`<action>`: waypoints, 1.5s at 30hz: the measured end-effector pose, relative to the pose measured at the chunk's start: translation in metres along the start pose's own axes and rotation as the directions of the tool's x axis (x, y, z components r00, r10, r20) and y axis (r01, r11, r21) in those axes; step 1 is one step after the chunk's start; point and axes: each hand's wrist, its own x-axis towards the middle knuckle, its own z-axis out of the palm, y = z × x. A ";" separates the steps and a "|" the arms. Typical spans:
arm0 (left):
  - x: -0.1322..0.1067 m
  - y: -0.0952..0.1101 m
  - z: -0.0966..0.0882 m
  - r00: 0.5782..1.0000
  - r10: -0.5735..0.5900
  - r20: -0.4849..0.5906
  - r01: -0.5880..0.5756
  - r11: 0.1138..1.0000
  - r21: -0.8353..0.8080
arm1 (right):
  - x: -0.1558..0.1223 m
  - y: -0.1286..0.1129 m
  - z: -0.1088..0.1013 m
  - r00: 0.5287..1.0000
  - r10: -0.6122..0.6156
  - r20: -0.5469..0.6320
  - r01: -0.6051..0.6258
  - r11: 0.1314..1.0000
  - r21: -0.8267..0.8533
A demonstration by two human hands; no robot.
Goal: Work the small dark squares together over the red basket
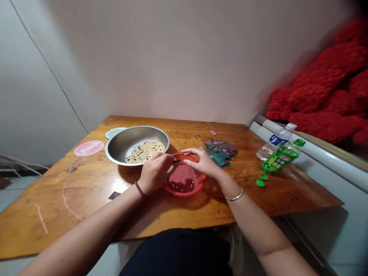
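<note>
My left hand [156, 170] is at the left rim of a red plastic basket [184, 194], its fingers pinched together on a small dark piece [176, 161] whose kind I cannot make out. Over the basket's far right side, my right hand [201, 163] has its fingers stretched out and the thumb apart, with nothing seen in it. Several pale beans [181, 189] lie loose in the bottom of the basket. Behind my left hand stands a wide steel bowl [117, 143], holding a layer of pale and black beans [146, 150].
A pile of dark green and brown scraps [220, 151] lies right of the basket. Farther right are a clear bottle [276, 142], a green bottle [283, 157] and green caps [260, 183]. A pink disc [88, 148] and loose string [65, 191] lie left; red plush [322, 96] is beyond.
</note>
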 end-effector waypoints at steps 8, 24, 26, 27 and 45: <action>0.003 0.005 0.002 0.994 -0.063 0.092 0.066 0.997 -0.031 | -0.012 0.015 0.015 0.995 0.061 -0.081 -0.054 0.995 0.087; 0.003 0.005 0.008 0.997 0.010 0.074 -0.010 1.000 -0.002 | -0.016 0.007 0.018 1.000 0.029 -0.004 -0.028 0.987 0.157; 0.003 0.004 0.007 0.997 0.017 0.079 -0.017 1.000 -0.003 | -0.016 0.008 0.019 0.999 0.042 0.005 -0.042 0.985 0.166; 0.002 0.004 0.007 0.997 0.017 0.081 -0.017 1.000 -0.007 | -0.016 0.009 0.020 0.999 0.042 0.008 -0.042 0.985 0.168; 0.006 0.009 0.006 0.993 -0.071 0.095 0.084 0.987 -0.136 | -0.017 0.010 0.026 0.994 0.055 -0.089 -0.042 0.989 0.140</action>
